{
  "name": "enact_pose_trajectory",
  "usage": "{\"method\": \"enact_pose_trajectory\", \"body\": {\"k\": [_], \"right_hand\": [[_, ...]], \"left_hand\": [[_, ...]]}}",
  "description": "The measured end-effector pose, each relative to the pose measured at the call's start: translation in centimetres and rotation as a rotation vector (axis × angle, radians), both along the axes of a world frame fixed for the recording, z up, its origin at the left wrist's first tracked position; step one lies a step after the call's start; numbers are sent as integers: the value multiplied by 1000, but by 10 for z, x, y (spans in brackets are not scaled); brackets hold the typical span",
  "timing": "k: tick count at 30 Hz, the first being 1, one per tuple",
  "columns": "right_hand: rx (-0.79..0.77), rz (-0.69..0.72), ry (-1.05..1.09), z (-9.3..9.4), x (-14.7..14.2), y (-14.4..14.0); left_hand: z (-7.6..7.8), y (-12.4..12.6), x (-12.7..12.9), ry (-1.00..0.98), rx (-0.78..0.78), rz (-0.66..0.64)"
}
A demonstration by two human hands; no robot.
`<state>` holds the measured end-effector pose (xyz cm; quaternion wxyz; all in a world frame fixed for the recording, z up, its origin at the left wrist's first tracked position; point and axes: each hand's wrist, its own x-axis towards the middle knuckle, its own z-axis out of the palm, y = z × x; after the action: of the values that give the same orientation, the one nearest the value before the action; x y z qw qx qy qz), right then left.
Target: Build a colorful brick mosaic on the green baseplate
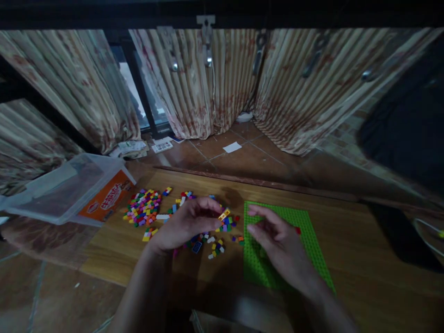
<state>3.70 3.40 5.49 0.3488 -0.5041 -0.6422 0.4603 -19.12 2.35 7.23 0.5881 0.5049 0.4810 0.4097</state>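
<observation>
My left hand (189,224) is closed, pinching a small yellow building brick (225,214) between thumb and fingertips above the loose bricks. Over the green studded baseplate (308,245), my right hand (277,240) is half curled, with its thumb and forefinger apart and nothing visible between them. Part of a red brick (297,230) shows on the baseplate just beyond the right hand, which hides the middle of the plate. Under and around the left hand lie mixed coloured bricks (217,247), some of them covered by it.
A dense pile of small bricks (144,206) lies on the left of the wooden table (114,259). Beside it stands a clear plastic bin (69,185) with an orange label. A flat black object (398,236) is at the right. Striped curtains (222,83) hang beyond the table.
</observation>
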Motion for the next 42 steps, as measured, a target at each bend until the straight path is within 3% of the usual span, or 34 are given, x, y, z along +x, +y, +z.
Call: {"method": "enact_pose_trajectory", "body": {"k": [4,9,15,19,25,32,42], "right_hand": [[-42,76,284,5,-19,-9],[-62,-19,392,1,-21,-7],[-24,-99,231,-5,-16,-5],[-40,-66,205,-3,-11,-3],[-188,-64,287,-3,-7,1],[-207,-144,349,-9,-12,2],[-282,-145,381,-15,-12,4]], "left_hand": [[-5,-1,20,-234,-100,-62],[-16,2,34,-381,-186,-88],[-21,6,43,-238,-131,-117],[-23,7,49,-141,-108,-112],[-25,7,56,-117,-84,-49],[-34,5,59,-90,-35,33],[-29,6,60,-183,-140,162]]}}
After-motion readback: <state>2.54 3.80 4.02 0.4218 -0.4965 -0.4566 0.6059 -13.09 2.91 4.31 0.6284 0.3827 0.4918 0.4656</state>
